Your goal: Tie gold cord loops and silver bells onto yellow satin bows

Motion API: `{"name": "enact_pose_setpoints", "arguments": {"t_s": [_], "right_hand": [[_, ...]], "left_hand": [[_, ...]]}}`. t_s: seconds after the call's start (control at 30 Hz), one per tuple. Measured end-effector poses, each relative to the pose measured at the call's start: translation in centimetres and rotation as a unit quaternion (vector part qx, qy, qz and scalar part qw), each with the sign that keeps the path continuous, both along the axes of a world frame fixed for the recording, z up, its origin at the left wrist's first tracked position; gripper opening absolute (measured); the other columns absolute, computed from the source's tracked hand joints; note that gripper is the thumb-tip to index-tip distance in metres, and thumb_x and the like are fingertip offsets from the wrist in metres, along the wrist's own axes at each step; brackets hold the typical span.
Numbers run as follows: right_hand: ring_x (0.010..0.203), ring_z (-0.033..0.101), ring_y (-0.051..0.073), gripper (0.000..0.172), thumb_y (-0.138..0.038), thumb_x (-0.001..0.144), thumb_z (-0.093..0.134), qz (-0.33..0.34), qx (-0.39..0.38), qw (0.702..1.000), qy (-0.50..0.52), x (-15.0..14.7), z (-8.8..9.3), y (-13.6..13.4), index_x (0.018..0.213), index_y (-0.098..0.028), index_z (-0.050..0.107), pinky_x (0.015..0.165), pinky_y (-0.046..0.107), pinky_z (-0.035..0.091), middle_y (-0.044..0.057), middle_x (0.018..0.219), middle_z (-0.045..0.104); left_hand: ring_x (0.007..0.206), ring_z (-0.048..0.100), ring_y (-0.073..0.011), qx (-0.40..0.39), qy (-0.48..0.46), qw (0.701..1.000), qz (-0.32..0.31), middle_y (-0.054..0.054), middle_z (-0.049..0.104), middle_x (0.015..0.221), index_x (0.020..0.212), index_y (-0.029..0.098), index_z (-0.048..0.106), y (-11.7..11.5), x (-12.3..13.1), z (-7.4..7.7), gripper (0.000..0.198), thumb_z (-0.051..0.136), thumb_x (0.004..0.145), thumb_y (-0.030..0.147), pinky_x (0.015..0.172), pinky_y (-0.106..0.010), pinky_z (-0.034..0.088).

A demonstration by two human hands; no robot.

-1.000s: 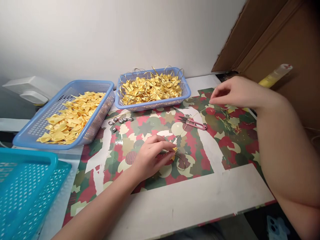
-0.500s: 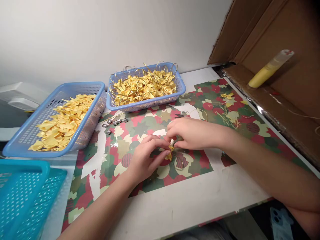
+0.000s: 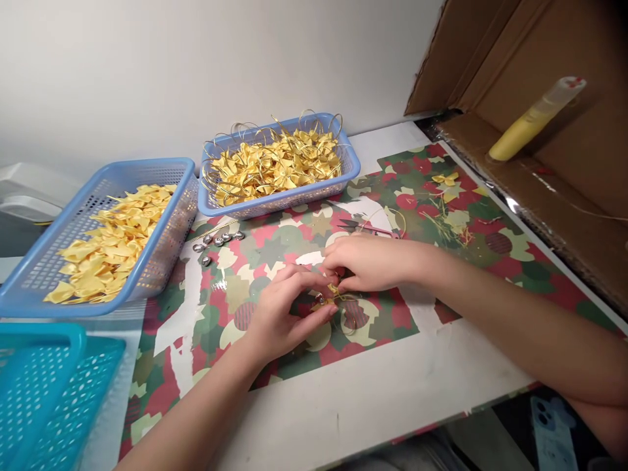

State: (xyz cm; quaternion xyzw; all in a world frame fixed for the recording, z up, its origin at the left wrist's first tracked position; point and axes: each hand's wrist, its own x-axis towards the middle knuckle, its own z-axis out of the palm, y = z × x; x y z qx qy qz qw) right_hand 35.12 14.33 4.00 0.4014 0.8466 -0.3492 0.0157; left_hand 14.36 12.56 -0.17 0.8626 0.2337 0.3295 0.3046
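Note:
Close together over the patterned sheet, my two hands work on a small yellow ribbon bow (image 3: 330, 303). My left hand (image 3: 284, 311) pinches the bow from the left with thumb and fingers. A silver jingle bell (image 3: 320, 298) shows at the bow, inside the curve of that hand. From the right, the curled fingertips of my right hand (image 3: 363, 263) grip the bow's upper edge and hide part of it. A thin gold cord (image 3: 350, 325) loops out below the bow onto the sheet. Just behind my right hand lies a pair of thread snips (image 3: 369, 228).
Several silver bells (image 3: 222, 239) lie left of centre. A blue basket (image 3: 279, 204) of corded bows stands behind, another blue basket (image 3: 161, 261) of yellow bows at left, above a teal basket (image 3: 73, 366). Cord scraps (image 3: 446, 219) and a loose bow (image 3: 445, 178) lie right, near a cardboard box (image 3: 471, 127).
My fingers have parted slightly around the bow, and a silver bell now shows there. The snips are less covered by my right hand. The view has shifted a little.

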Motion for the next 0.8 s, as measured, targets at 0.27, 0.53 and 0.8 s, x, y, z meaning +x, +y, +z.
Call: {"name": "enact_pose_setpoints", "arguments": {"t_s": [0.27,0.53,0.8], "right_hand": [[0.076,0.050,0.014,0.015,-0.012,0.080,0.054,0.008,-0.010,1.000,-0.022,0.2,0.5,-0.1,0.066,-0.015,0.051,0.066,0.025,0.034,0.004,0.076,0.058],[0.082,0.055,0.016,0.007,-0.014,0.083,0.056,-0.026,-0.055,0.998,-0.001,0.5,2.5,-0.7,0.077,-0.016,0.059,0.066,0.025,0.036,0.005,0.084,0.063],[0.068,0.051,0.014,0.012,-0.013,0.082,0.056,-0.024,-0.024,0.999,0.001,0.1,2.8,-1.2,0.072,-0.015,0.061,0.060,0.025,0.033,0.004,0.074,0.061]], "left_hand": [[0.079,0.059,-0.0178,0.015,0.043,0.999,-0.017,-0.003,0.068,0.086,0.097,0.021,0.057,0.0,0.2,0.4,0.017,0.063,0.082,0.016,0.074,-0.034,0.046],[0.089,0.057,-0.0199,-0.002,0.072,0.997,0.023,-0.005,0.065,0.096,0.092,0.020,0.062,0.2,0.6,0.8,0.007,0.060,0.085,0.020,0.079,-0.036,0.043],[0.099,0.050,-0.0227,-0.021,0.111,0.994,0.003,-0.007,0.061,0.107,0.087,0.021,0.068,-0.1,0.7,1.0,0.015,0.053,0.088,0.017,0.086,-0.040,0.041]]}}
